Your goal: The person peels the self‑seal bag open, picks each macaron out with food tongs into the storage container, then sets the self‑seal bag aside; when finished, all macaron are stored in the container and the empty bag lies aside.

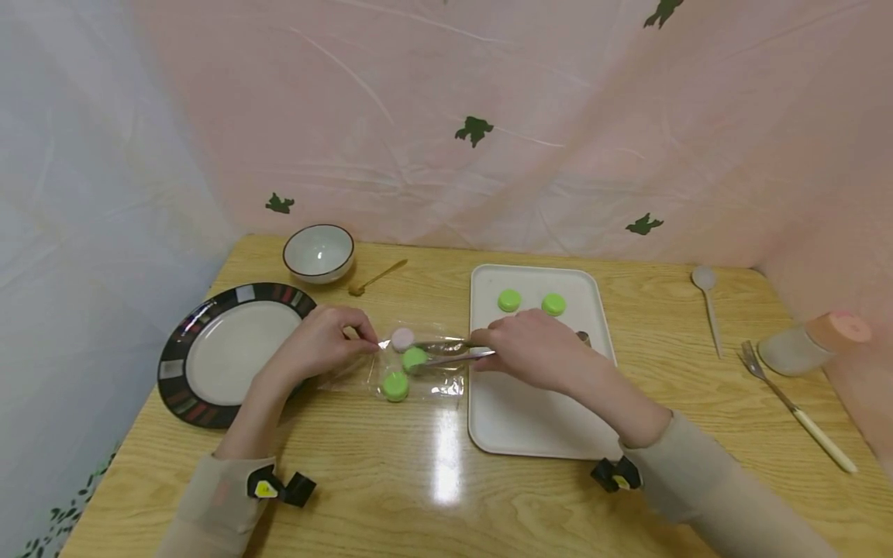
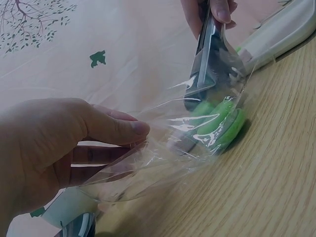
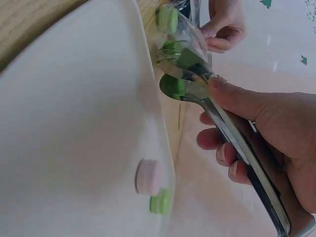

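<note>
My left hand (image 1: pixel 328 341) pinches the edge of a clear plastic bag (image 2: pixel 148 163) between thumb and fingers. Inside lie a pink macaron (image 1: pixel 402 339) and two green macarons (image 1: pixel 395 386). My right hand (image 1: pixel 533 349) grips metal tongs (image 3: pixel 224 123), reaching over the tray's left edge. The tongs' ends are at the bag, with a green macaron (image 1: pixel 415 359) by their tips. On the white tray (image 1: pixel 530 422) sit two more green macarons (image 1: pixel 509 300) near the far edge. The right wrist view also shows a pink macaron (image 3: pixel 148 177) there, hidden in the head view.
A dark-rimmed plate (image 1: pixel 237 353) lies under and left of my left forearm. Behind it stand a bowl (image 1: pixel 318 252) and a small golden spoon (image 1: pixel 380 277). Toward the right are a grey spoon (image 1: pixel 708 306), a fork (image 1: pixel 795 407) and a jar with a pink lid (image 1: pixel 795 349).
</note>
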`<state>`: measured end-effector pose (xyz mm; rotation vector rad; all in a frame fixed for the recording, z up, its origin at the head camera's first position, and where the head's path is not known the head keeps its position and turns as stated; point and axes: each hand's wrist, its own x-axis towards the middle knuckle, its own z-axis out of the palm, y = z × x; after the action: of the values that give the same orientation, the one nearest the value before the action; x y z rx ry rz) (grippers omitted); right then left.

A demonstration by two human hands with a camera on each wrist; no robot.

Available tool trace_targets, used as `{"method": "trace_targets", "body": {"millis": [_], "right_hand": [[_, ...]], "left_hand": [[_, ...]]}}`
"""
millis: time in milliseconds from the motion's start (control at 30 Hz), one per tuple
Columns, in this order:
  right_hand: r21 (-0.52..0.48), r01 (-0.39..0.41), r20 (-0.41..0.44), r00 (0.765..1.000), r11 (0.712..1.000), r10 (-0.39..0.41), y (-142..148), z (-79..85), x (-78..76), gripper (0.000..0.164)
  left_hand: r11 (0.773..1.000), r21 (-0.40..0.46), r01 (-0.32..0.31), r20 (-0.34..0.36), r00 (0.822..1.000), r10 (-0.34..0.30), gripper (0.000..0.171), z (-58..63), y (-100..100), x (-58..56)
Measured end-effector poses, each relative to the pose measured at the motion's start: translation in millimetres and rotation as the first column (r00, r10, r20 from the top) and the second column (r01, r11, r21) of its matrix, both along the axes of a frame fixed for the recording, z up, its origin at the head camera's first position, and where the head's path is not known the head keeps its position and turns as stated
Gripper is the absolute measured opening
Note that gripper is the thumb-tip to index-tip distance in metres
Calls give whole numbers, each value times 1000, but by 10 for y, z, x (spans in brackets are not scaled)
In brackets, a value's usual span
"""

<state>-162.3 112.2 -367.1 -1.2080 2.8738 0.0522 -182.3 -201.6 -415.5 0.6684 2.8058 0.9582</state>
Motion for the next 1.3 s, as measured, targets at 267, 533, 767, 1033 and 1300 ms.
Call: {"method": "trace_targets", "body": {"millis": [267,533,767,1033,1300], "right_hand": [[-3,48,8,999,999,-48,327,168,47,20],[-41,186,91,979,982,-182,912,266,141,23],[-29,271,43,962,962,-269,1431,283,241,25],[-13,295,2,956,955,-295,1741,187,316,21],[3,297,-6,955,955,-297,1766,143,313,32]], "left_hand": [[1000,-2,5,-2,1000,-5,10,10,-8,-2],[1000,5,15,-17,1000,-15,10,3,-2,-12],[1000,16,23,-21,1000,-22,10,-1,-5,3],[1000,13,16,-16,1000,-16,11,-2,-4,-3],[1000,-1,9,-20,1000,-9,10,-5,-14,-2]]}}
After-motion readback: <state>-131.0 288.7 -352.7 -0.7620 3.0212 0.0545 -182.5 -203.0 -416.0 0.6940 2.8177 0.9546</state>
